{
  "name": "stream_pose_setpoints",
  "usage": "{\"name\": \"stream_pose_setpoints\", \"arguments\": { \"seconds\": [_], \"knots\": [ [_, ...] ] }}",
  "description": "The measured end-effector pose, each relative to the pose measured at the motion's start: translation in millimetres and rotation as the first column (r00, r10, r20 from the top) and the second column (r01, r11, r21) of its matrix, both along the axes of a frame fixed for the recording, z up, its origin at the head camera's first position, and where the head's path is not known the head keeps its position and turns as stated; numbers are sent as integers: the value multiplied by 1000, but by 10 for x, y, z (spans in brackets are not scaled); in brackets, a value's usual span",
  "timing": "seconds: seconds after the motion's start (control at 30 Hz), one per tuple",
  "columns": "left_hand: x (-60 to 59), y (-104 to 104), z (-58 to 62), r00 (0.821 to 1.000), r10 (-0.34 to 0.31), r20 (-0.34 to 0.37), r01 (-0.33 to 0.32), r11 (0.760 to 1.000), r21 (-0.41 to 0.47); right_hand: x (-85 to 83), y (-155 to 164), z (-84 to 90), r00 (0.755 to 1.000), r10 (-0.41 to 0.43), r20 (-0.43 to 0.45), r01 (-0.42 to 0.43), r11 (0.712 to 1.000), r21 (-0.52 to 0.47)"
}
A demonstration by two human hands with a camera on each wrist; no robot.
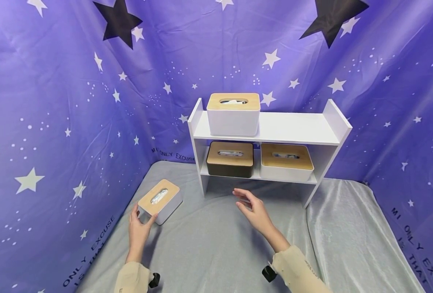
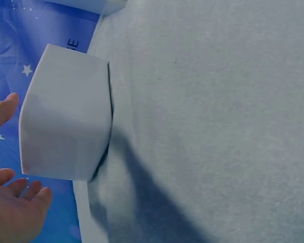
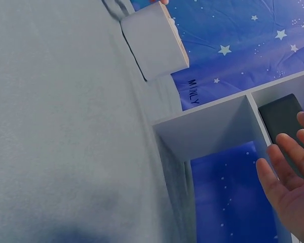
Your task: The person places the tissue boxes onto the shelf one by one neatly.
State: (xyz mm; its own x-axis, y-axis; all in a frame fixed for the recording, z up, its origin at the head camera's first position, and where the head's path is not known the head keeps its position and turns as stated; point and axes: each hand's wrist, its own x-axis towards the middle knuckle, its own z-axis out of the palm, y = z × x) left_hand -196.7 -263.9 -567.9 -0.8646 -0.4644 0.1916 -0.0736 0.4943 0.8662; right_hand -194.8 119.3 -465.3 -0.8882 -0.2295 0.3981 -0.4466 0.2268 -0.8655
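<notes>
Three lidded boxes are seated on the white two-tier shelf. The white bamboo-lidded tissue box on the grey surface is flanked by the left hand, fingers apart. The right hand is held empty, fingers spread.

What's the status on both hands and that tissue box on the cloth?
Left hand open, at white tissue box, no grip yet. Right hand open, empty, before the shelf. Nothing in the way.

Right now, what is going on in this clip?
A person's left hand touches the near end of a white tissue box lying on the grey cloth. Their right hand hovers open before a white shelf, which holds one white box on top and a black and a white box below.
</notes>
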Motion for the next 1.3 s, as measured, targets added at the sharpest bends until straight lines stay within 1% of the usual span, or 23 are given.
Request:
{"name": "stream_pose_setpoints", "arguments": {
  "seconds": [0.17,0.37,0.43,0.6,0.77,0.87,0.93,1.1,1.3],
  "knots": [
    [-49,4,-50,999,-22,38,22,1000,14,4,8,-23,1000,-3,5,3,1000,5],
    [-92,30,-94,999,-40,28,38,998,56,2,22,-80,1000,3,9,-3,1000,5],
    [-104,40,-105,999,-37,29,36,998,61,-28,31,-158,1000,2,1,-2,1000,2],
    [-141,54,-152,998,-22,51,20,999,43,-127,65,-404,1000,-18,-17,18,1000,-5],
    [-166,71,-189,997,-3,79,0,999,37,-156,92,-495,1000,-20,-24,19,1000,-4],
    [-180,84,-197,996,8,86,-12,999,43,-147,100,-498,1000,-19,-25,18,1000,-11],
    [-191,90,-204,996,9,86,-15,997,69,-97,98,-410,1000,-14,-16,14,1000,-8],
    [-194,96,-225,999,8,52,-15,990,144,37,81,-184,1000,-4,14,4,1000,-1],
    [-172,79,-231,999,-16,40,9,987,160,50,96,-210,1000,-15,17,15,1000,14]
  ]
}}
